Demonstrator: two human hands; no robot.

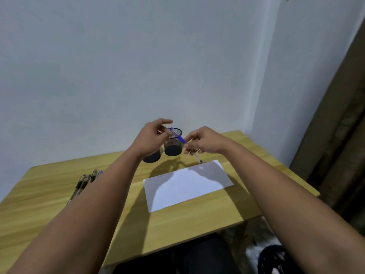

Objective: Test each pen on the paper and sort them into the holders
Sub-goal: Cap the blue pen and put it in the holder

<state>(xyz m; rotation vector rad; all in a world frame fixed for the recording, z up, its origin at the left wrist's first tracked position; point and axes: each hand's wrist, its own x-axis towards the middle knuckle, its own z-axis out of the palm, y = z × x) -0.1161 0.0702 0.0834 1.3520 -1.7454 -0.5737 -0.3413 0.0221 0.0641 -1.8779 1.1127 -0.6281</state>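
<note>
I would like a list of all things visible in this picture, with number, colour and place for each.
table: one, light wood, under everything
paper: one white sheet, centre-right of the table
mesh holders: two, black, side by side at the table's far edge; the left one mostly hidden by the left hand
blue cap: one, in the left hand's grip
pen: one, clear with blue tip, in the right hand
loose pens: at least four, mostly dark-capped, on the table's left side
left hand: pinches the cap
right hand: holds the pen
</note>
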